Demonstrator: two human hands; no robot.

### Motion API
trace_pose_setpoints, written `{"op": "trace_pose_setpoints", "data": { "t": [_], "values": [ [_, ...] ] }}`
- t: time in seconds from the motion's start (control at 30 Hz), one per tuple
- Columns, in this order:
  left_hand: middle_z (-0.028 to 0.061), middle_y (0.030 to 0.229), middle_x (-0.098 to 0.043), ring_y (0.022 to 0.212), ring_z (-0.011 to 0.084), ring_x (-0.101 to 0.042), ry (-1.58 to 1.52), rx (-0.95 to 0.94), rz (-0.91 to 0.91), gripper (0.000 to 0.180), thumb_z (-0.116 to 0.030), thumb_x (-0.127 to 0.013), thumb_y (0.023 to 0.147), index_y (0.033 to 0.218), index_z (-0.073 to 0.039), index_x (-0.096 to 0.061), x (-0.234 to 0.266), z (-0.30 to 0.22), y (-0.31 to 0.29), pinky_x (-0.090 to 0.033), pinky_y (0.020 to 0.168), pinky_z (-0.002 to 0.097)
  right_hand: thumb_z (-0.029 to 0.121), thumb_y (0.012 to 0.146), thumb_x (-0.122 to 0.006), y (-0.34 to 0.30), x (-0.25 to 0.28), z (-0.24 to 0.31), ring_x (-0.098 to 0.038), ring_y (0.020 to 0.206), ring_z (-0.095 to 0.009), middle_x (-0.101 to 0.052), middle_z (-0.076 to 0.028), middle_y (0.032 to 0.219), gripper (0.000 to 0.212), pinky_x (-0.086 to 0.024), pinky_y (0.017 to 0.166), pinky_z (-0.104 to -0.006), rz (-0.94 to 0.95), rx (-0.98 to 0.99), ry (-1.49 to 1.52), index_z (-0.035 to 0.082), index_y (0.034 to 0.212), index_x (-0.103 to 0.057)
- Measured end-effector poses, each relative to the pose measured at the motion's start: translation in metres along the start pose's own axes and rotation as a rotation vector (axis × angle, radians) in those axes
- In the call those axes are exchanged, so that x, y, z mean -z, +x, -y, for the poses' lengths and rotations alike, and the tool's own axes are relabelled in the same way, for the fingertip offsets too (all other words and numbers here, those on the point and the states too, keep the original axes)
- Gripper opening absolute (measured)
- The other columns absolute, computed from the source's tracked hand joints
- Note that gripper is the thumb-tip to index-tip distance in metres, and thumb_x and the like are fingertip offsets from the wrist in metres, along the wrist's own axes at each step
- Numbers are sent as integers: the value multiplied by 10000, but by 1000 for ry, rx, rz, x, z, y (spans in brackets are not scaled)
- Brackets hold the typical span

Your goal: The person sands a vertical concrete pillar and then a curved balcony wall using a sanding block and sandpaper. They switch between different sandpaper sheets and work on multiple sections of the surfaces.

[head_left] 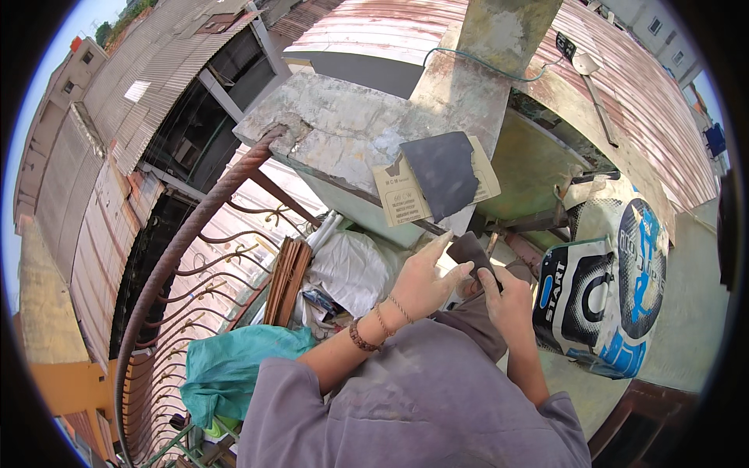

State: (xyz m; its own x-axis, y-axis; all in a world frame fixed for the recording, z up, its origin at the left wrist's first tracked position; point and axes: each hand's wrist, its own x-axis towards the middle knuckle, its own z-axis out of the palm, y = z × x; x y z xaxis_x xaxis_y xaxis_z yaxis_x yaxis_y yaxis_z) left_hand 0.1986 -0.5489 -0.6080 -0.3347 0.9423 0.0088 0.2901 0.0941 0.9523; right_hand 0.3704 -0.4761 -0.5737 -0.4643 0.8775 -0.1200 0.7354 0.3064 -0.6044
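Both hands grip a small dark sandpaper piece (472,251) between them: left hand (421,282) pinching its near edge, right hand (507,300) thumb on top. Larger sandpaper sheets (437,181) lie on the concrete ledge (343,125) just beyond.

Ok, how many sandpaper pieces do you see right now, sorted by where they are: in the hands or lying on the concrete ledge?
In the hands: 1, a small dark piece pinched between left hand and right hand.
On the concrete ledge: 2, a dark sheet lying over a tan-backed sheet.
Total: 3
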Motion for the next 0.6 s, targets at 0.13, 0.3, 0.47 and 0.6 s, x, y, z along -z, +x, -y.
{"op": "trace_pose_setpoints", "data": {
  "t": [0.13, 0.3, 0.47, 0.6],
  "values": [
    [277, 1412, -523, 1333, 317, -519, -16, -77, 9, 784, -330, -741, 902, 1470, 72, -380, -6, 1, -3, -409, 1097, 377, 201, 958, -622, -5, -8, -8, -617, 696, -364, -620, -198, 795, 252, -465, 646, -435, -45, 173, 101, 44, 1146, -680],
    [286, 1488, -439, 1400, 303, -438, -97, -62, 73, 886, -330, -749, 895, 1506, 107, -278, -1, 6, -5, -359, 1134, 367, 166, 960, -619, -15, -12, 0, -608, 707, -343, -597, -220, 844, 391, -473, 665, -419, 65, 224, 141, 79, 1340, -622],
    [327, 1471, -429, 1392, 373, -438, -141, -63, 22, 889, -349, -746, 882, 1474, 141, -301, 1, 7, -11, -366, 1130, 396, 145, 970, -622, -17, -7, 6, -624, 770, -317, -638, -206, 862, 365, -494, 741, -372, 98, 182, 189, -5, 1303, -615],
    [277, 1496, -434, 1412, 310, -419, -159, -91, 73, 886, -333, -753, 883, 1503, 104, -294, 0, 7, -11, -332, 1152, 377, 158, 963, -612, -19, -8, 2, -623, 751, -354, -619, -233, 879, 397, -488, 713, -413, 84, 207, 225, 95, 1354, -611]
  ]
}}
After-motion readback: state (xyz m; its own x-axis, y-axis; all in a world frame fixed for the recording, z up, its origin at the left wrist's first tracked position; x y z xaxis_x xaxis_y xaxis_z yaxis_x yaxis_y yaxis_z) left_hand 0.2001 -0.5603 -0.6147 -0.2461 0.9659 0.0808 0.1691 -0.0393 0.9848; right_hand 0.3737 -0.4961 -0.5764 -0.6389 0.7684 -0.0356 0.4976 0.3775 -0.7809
